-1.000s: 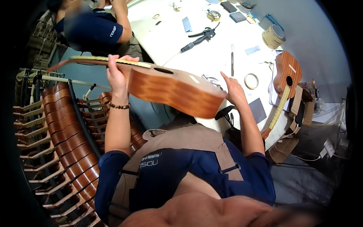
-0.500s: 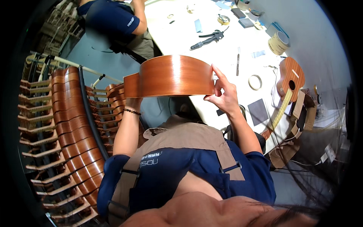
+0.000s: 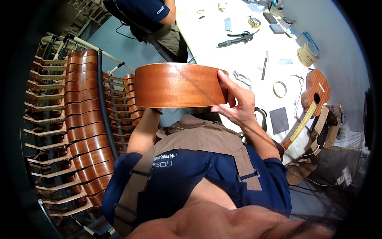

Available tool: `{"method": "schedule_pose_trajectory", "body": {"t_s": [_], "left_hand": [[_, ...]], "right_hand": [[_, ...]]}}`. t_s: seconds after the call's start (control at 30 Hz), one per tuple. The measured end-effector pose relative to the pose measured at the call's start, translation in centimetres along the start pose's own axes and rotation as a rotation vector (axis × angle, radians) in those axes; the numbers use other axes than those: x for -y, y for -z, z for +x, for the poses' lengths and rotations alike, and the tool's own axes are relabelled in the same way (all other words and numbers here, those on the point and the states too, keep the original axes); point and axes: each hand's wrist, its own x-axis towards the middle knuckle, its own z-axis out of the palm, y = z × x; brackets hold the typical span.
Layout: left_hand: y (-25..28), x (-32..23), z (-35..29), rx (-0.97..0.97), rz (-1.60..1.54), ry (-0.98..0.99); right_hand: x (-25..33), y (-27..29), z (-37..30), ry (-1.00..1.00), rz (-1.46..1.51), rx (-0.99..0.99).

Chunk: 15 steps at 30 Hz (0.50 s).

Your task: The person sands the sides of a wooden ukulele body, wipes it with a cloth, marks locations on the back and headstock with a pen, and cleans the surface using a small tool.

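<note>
On the desk (image 3: 207, 30), a tape roll (image 3: 274, 88) has a resting ukulele (image 3: 312, 90) to its right and a sandpaper sheet (image 3: 279, 120) just before it; an air blow gun (image 3: 245, 38) lies beyond it, leftward. Left of the roll is a hand-held ukulele (image 3: 179, 85); farther left are racked ukuleles (image 3: 85, 121).

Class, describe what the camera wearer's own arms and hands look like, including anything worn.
The left sleeve and right sleeve are short and navy blue, leaving the left forearm and right forearm bare, except for a dark band partly showing near the left hand, itself hidden. The right hand wears no glove.
</note>
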Motion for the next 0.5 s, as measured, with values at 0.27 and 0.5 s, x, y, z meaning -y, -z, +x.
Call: {"method": "schedule_pose_trajectory", "body": {"t_s": [0.27,0.5], "left_hand": [[-0.6,-0.5,-1.2,0.013,0.010,-0.025],[-0.9,-0.2,-1.9,-0.002,0.038,0.000]], "right_hand": [[0.5,-0.5,0.0,0.006,0.050,-0.040],[0.3,-0.1,-0.5,-0.156,0.031,0.007]]}}
